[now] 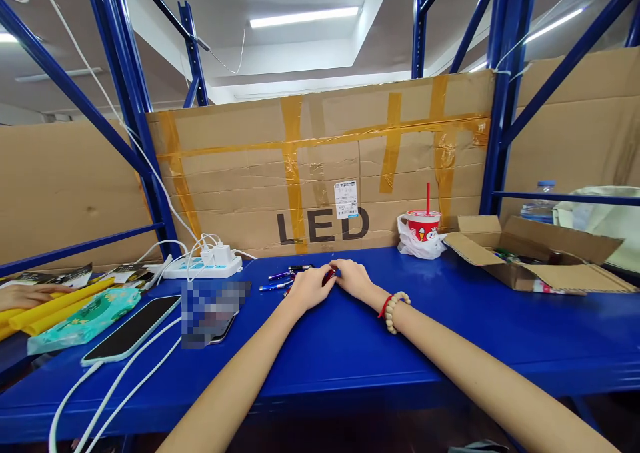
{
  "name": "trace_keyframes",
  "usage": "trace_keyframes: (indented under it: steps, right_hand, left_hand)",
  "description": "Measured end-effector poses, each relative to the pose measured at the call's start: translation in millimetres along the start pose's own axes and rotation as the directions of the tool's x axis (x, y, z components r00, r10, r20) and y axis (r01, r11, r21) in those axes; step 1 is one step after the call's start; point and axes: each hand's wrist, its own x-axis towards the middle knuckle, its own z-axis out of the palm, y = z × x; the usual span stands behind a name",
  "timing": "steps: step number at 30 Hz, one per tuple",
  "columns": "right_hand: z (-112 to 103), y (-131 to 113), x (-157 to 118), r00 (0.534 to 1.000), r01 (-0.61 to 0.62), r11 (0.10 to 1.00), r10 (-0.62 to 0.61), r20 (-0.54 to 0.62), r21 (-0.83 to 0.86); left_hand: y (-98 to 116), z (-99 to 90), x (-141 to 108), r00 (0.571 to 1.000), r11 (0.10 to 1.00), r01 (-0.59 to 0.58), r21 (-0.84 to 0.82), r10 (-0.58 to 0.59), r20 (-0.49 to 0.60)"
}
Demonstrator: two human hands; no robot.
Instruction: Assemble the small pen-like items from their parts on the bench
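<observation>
My left hand (311, 288) and my right hand (354, 276) meet over the blue table with fingers curled inward, fingertips almost touching. Between them shows a sliver of a dark red, shiny pen (329, 277); most of it is hidden by the fingers. Just left of my left hand lie several pens: a black pen (300, 268), a purple-blue pen (281, 276) and a blue pen (276, 286), partly covered by that hand. A red string and a beaded bracelet (395, 312) circle my right wrist.
Left are a power strip (205, 266) with chargers and cables, a phone (133, 330), a green packet (85, 320), yellow rolls (65, 306) and another person's hand (30, 296). Right are a red cup (424, 228) with straw and an open carton (550, 276). Cardboard (240, 186) stands behind.
</observation>
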Motion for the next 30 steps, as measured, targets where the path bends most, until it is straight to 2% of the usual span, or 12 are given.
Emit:
trace_keyframes:
  steps: [11, 19, 30]
  right_hand:
    - [-2.8, -3.1, -1.4, 1.000, 0.000, 1.000, 0.000, 0.015, -0.002]
    - [-4.7, -4.2, -2.3, 0.999, 0.023, 1.000, -0.023, 0.022, -0.001]
    - [-5.2, -5.0, -2.3, 0.999, 0.025, 0.999, -0.025, 0.022, 0.028]
  left_hand:
    - [-2.4, 2.2, 1.9, 0.999, 0.999, -0.034, 0.003, 0.034, -0.006]
    - [-3.3, 0.3, 1.7, 0.997, 0.997, -0.066, -0.026, 0.067, 0.037]
    - [-1.8, -1.3, 1.1, 0.997, 0.998, -0.036, -0.055, 0.039, 0.066]
